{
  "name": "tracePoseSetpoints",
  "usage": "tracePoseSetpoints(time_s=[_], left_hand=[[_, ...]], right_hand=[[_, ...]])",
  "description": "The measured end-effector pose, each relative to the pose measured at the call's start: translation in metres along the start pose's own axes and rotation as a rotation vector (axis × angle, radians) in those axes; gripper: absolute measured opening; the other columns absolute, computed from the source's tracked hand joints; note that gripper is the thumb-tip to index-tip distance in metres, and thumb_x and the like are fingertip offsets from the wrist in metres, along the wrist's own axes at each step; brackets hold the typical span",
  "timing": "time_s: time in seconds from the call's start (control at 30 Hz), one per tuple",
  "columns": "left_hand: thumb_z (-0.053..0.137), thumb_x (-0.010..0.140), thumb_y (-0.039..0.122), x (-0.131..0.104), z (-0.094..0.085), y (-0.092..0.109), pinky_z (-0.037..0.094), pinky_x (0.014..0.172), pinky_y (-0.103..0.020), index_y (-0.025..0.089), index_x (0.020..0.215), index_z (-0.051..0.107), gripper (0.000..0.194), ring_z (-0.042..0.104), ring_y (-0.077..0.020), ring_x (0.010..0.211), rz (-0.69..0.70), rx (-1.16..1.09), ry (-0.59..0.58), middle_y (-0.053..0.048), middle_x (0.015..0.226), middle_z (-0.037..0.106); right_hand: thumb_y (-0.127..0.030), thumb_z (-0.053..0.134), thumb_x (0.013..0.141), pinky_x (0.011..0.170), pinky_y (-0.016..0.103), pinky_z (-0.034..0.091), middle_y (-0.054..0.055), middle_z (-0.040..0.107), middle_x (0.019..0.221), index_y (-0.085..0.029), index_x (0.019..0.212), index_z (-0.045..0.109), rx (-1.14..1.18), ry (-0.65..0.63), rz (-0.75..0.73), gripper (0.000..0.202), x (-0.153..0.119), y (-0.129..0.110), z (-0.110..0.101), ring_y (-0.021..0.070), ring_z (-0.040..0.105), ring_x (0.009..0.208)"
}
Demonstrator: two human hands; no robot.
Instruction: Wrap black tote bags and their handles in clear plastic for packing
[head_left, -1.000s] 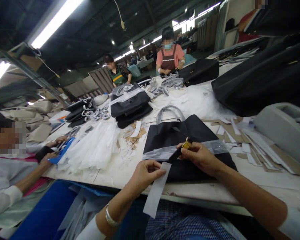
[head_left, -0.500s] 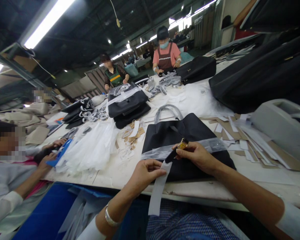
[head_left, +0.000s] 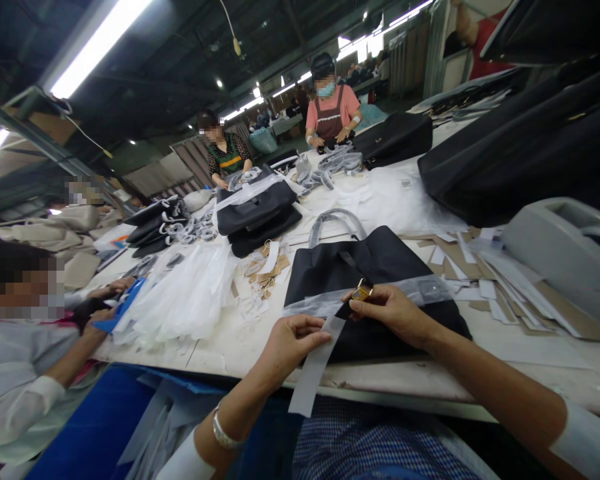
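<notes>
White strip [head_left: 311, 380] pinched in your left hand [head_left: 291, 347], upper end at black strap [head_left: 345, 311]; your right hand [head_left: 399, 313] grips strap by gold buckle [head_left: 363, 291].

A silver bracelet [head_left: 223, 432] rings the left wrist [head_left: 231, 419]; white sleeves [head_left: 586, 430] end mid-forearm; blue checked clothing [head_left: 360, 440] shows below the worktop's [head_left: 540, 350] near edge.

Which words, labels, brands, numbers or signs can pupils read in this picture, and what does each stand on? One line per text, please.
No text can be read.
Small grey label-like patch on the heaped white translucent plastic: too small and blurred.
Brown and white paper tags: any print is too small.
Flat translucent white strip in the left hand, gold metal buckle at the right hand: no writing visible.
</notes>
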State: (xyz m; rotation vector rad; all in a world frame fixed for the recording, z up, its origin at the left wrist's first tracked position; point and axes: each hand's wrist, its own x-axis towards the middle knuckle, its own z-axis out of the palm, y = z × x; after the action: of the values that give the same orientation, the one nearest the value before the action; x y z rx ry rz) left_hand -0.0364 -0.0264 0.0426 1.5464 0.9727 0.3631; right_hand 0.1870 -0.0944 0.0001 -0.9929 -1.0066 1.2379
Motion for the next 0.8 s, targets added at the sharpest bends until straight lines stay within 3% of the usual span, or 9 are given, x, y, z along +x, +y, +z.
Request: tracePoseSetpoints(time_s=[0.2,0.37,0.47,0.53,0.6,0.7,0.8], left_hand=[[0.081,0.071,0.040,0.010,0.013,0.008,0.050,0.070,-0.026,0.014,0.094,0.074,0.034,0.069,-0.0182,0.076,0.042,-0.039,-0.014,-0.007,0.087,0.076],[0.081,0.071,0.042,0.011,0.008,0.015,0.045,0.063,-0.022,0.014,0.085,0.071,0.034,0.064,-0.0144,0.069,0.061,-0.023,0.013,-0.005,0.078,0.073],[0.082,0.070,0.043,0.011,-0.002,0.020,0.041,0.059,-0.020,0.014,0.085,0.070,0.035,0.060,-0.0115,0.063,0.035,-0.085,0.008,-0.002,0.074,0.070],[0.084,0.067,0.043,0.013,-0.008,0.025,0.039,0.057,-0.020,0.015,0.084,0.068,0.037,0.058,-0.0104,0.060,-0.002,-0.156,0.002,-0.001,0.071,0.069],[0.085,0.064,0.043,0.016,-0.011,0.030,0.038,0.056,-0.020,0.015,0.083,0.067,0.038,0.057,-0.0098,0.059,-0.038,-0.214,-0.002,0.000,0.070,0.067],[0.086,0.063,0.043,0.021,-0.014,0.035,0.038,0.056,-0.021,0.015,0.082,0.067,0.039,0.055,-0.0096,0.058,-0.057,-0.239,-0.014,0.000,0.069,0.066],[0.084,0.065,0.045,0.025,-0.018,0.033,0.034,0.054,-0.021,0.015,0.084,0.068,0.039,0.052,-0.0084,0.056,-0.044,-0.175,-0.020,0.001,0.068,0.064]], right_hand=[[-0.050,0.075,0.075,0.075,0.031,0.051,0.005,0.073,0.093,-0.017,0.095,0.076,-0.179,0.026,-0.003,0.038,0.002,0.000,0.007,0.0158,0.062,0.073],[-0.054,0.057,0.089,0.063,0.031,0.054,0.004,0.069,0.070,-0.015,0.085,0.074,-0.482,-0.059,0.091,0.042,-0.001,-0.019,0.000,0.0175,0.065,0.061],[-0.045,0.054,0.094,0.072,0.034,0.056,0.007,0.072,0.082,-0.018,0.089,0.074,-0.905,0.021,-0.152,0.034,0.001,-0.038,-0.013,0.0216,0.069,0.072],[-0.035,0.057,0.094,0.090,0.038,0.054,0.008,0.071,0.108,-0.021,0.110,0.071,-1.104,0.091,-0.425,0.026,0.008,-0.046,-0.021,0.0247,0.068,0.097],[-0.026,0.056,0.094,0.102,0.039,0.049,0.008,0.061,0.133,-0.023,0.130,0.061,-1.200,0.048,-0.596,0.036,0.020,-0.048,-0.027,0.0253,0.061,0.117],[-0.019,0.053,0.095,0.106,0.036,0.047,0.007,0.049,0.148,-0.026,0.140,0.052,-1.232,-0.059,-0.679,0.045,0.044,-0.043,-0.029,0.0233,0.054,0.128],[-0.019,0.054,0.095,0.105,0.034,0.048,0.008,0.056,0.141,-0.025,0.134,0.059,-1.170,-0.148,-0.713,0.039,0.064,-0.035,-0.028,0.0219,0.057,0.125]])
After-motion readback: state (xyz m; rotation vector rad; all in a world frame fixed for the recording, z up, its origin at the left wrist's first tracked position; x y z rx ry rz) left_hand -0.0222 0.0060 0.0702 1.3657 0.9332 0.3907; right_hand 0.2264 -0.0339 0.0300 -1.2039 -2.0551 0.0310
